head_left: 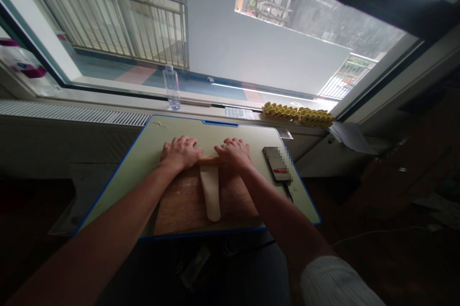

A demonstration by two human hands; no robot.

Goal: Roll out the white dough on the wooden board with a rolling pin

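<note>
My left hand (180, 151) and my right hand (235, 153) are closed over the two ends of a wooden rolling pin (209, 160). The pin lies crosswise over the far part of a strip of pale dough (211, 193), which stretches toward me and is wider and rounded at its near end. Under the dough is a brown wooden board (179, 210) with traces of flour. The pin's ends are hidden beneath my palms, and the dough beyond the pin is mostly out of sight.
The board rests on a small pale-green table (118, 191) with a blue edge. A phone (277, 164) with a cable lies at its right. On the windowsill stand a clear bottle (171, 88) and yellow egg trays (298, 115). A radiator grille (108, 115) runs along the left.
</note>
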